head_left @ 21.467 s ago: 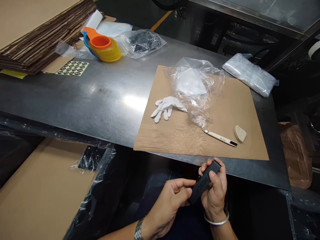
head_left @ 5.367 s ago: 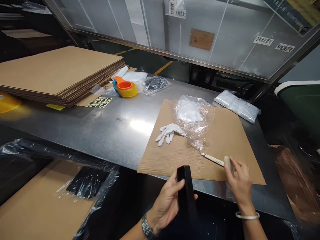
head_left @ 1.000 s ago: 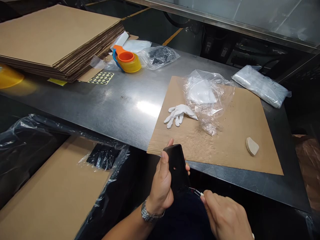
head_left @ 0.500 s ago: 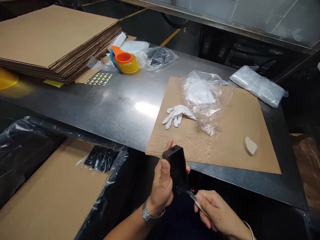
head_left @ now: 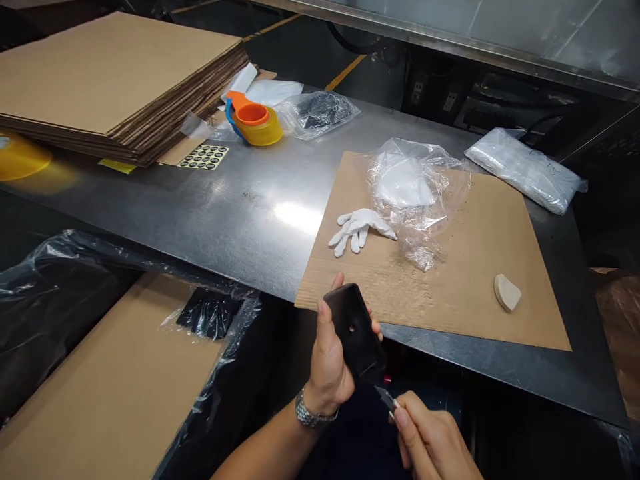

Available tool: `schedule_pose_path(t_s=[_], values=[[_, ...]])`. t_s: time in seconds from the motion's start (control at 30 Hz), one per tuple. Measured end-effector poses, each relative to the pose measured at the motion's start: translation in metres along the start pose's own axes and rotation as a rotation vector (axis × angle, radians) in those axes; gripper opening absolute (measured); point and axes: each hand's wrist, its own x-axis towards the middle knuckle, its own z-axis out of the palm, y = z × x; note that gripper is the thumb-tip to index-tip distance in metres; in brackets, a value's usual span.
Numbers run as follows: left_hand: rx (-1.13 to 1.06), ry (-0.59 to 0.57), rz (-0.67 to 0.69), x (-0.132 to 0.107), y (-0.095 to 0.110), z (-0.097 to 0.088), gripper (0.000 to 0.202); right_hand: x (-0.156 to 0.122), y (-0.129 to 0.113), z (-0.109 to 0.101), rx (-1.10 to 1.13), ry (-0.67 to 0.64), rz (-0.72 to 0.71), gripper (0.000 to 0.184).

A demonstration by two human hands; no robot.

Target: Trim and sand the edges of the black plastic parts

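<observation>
My left hand [head_left: 327,360] is wrapped around a black plastic part [head_left: 356,333], holding it upright just below the front edge of the metal table [head_left: 210,207]. My right hand [head_left: 430,443] is closed on a small knife [head_left: 387,399], whose blade tip touches the lower end of the black part. A beige rounded block [head_left: 507,292] lies on the brown cardboard sheet [head_left: 465,287], right of my hands.
A white glove [head_left: 359,227] and a crumpled clear bag [head_left: 415,193] lie on the cardboard sheet. Farther back are an orange tape dispenser [head_left: 253,120], a sticker sheet [head_left: 203,156], a stack of flat cardboard [head_left: 110,73] and a bagged white item [head_left: 525,170]. A box lined with black plastic [head_left: 100,373] is at lower left.
My left hand has tilted the black part so its flat face shows. My right hand with the knife has shifted slightly lower and to the right, blade still at the part's lower end.
</observation>
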Motion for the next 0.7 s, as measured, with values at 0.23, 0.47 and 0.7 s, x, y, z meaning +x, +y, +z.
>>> schedule_pose_path(t_s=[0.23,0.47,0.7], values=[[0.020,0.025,0.047,-0.0012,-0.0003,0.0009,0.057,0.0018,-0.0009,0.0113,0.008,-0.037,0.037,0.039],[0.035,0.023,0.083,-0.0024,-0.0010,-0.0003,0.057,0.0046,-0.0064,0.0065,0.008,-0.163,0.128,0.037],[0.040,0.014,0.091,-0.0032,-0.0016,-0.0007,0.055,0.0057,-0.0096,0.0059,-0.032,-0.144,0.107,0.036]])
